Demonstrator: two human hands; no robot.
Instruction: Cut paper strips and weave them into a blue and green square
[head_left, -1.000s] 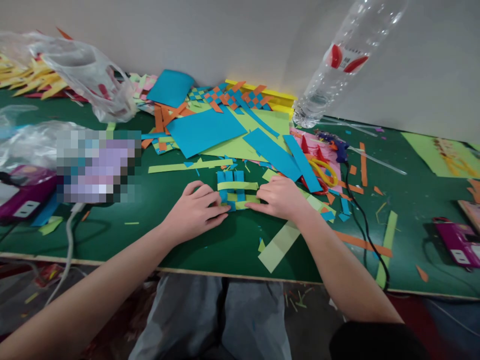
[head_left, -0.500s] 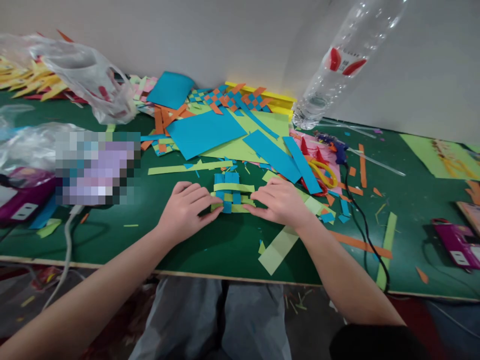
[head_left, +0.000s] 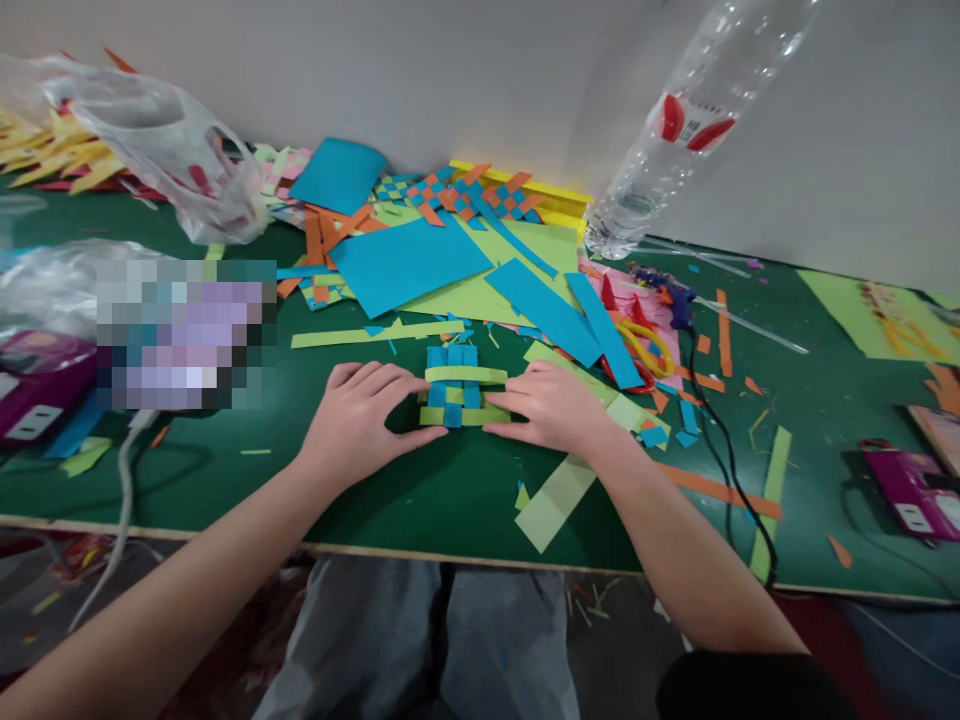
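A small paper weave [head_left: 454,392] of blue and light green strips lies on the green table in front of me. One green strip [head_left: 466,375] bows up slightly across its upper part. My left hand [head_left: 358,415] is at the weave's left edge, thumb and forefinger spread apart, the thumb tip at the lower left corner and the fingertips by the upper strip. On the other side, my right hand [head_left: 551,405] grips the right ends of the green strips, its fingers covering them and its thumb along the lower edge.
Blue paper sheets [head_left: 409,265], woven pieces [head_left: 480,195] and yellow-handled scissors [head_left: 646,345] lie behind. A clear bottle [head_left: 675,140] stands back right; a glue gun [head_left: 671,295] with black cord lies nearby. A blurred-out device [head_left: 187,340] with a white cable is at left. Paper scraps lie around.
My left thumb and forefinger have parted, and the hand has drawn slightly left off the weave's left ends. My right hand stays at the right ends.
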